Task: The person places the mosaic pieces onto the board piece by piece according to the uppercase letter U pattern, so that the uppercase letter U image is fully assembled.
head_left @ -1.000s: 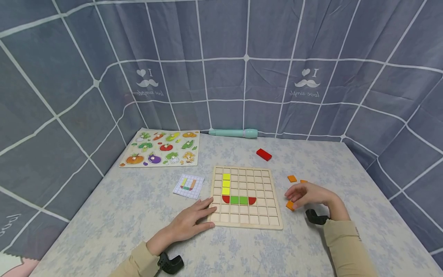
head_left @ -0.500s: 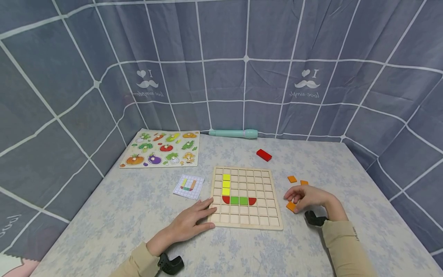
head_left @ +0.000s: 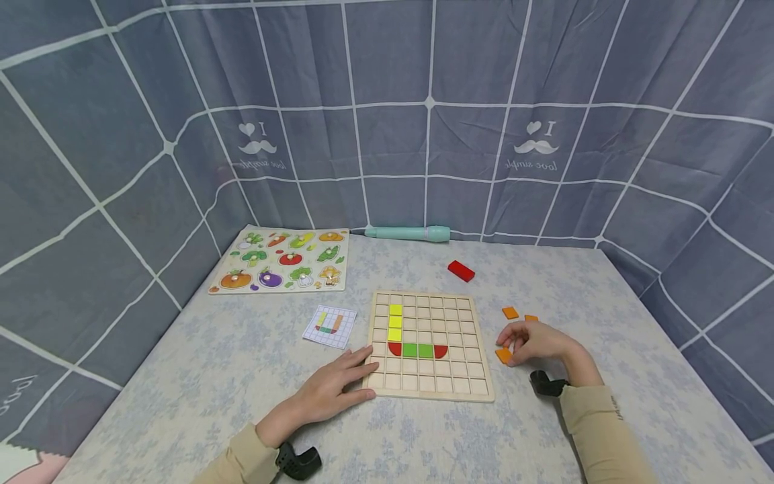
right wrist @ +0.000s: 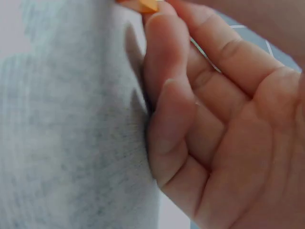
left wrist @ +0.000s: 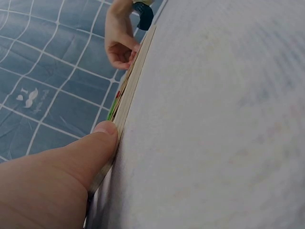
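A wooden grid board [head_left: 427,383] lies on the table. Set in its cells are yellow squares [head_left: 395,321] in a column, two green squares [head_left: 417,350] and red quarter-round pieces [head_left: 441,351] at either end of the green. My left hand [head_left: 329,386] rests on the board's left edge with fingers spread; its thumb [left wrist: 102,138] touches the edge in the left wrist view. Right of the board, my right hand [head_left: 538,343] pinches an orange square tile [head_left: 503,355] between thumb and fingers, low over the table. That tile [right wrist: 148,5] shows at the top of the right wrist view.
Two more orange tiles lie beyond the right hand, one [head_left: 510,312] in full view, another [head_left: 531,318] partly covered. A red block [head_left: 461,271] is behind the board. A pattern card [head_left: 330,326], a vegetable puzzle [head_left: 278,262] and a teal pen-like stick [head_left: 408,233] lie left and back.
The orange tile at my right fingertips has shifted slightly left and away from me, turning a little. My right forearm has drifted slightly left. The left hand and board have stayed put.
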Motion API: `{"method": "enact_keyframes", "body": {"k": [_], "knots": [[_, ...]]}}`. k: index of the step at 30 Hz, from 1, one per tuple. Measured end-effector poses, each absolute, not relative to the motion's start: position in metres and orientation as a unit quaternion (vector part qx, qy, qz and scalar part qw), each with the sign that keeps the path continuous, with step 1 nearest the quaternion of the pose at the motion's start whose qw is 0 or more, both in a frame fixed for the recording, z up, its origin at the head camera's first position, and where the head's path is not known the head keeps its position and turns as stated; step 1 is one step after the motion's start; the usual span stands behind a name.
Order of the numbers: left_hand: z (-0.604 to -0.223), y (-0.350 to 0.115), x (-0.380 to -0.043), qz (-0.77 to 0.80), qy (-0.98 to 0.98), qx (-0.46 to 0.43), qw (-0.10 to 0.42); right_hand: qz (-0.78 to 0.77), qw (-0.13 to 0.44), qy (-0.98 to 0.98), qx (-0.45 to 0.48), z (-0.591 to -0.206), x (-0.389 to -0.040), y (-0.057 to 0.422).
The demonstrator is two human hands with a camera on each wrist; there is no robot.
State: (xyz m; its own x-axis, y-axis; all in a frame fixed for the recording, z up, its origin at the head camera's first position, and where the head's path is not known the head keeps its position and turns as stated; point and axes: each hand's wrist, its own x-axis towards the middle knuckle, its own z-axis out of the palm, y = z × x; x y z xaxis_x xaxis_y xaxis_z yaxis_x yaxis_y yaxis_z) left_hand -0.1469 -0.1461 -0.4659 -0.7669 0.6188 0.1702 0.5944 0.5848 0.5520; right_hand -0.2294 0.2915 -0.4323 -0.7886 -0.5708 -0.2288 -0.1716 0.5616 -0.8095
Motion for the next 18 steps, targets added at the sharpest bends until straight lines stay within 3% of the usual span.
{"method": "enact_keyframes", "body": {"k": [18], "knots": [[-0.466,-0.147,-0.147,0.304,0.888,0.344,0.018,-0.350,0.134,0.907,-0.192,-0.430,-0.233,0.276]]}}
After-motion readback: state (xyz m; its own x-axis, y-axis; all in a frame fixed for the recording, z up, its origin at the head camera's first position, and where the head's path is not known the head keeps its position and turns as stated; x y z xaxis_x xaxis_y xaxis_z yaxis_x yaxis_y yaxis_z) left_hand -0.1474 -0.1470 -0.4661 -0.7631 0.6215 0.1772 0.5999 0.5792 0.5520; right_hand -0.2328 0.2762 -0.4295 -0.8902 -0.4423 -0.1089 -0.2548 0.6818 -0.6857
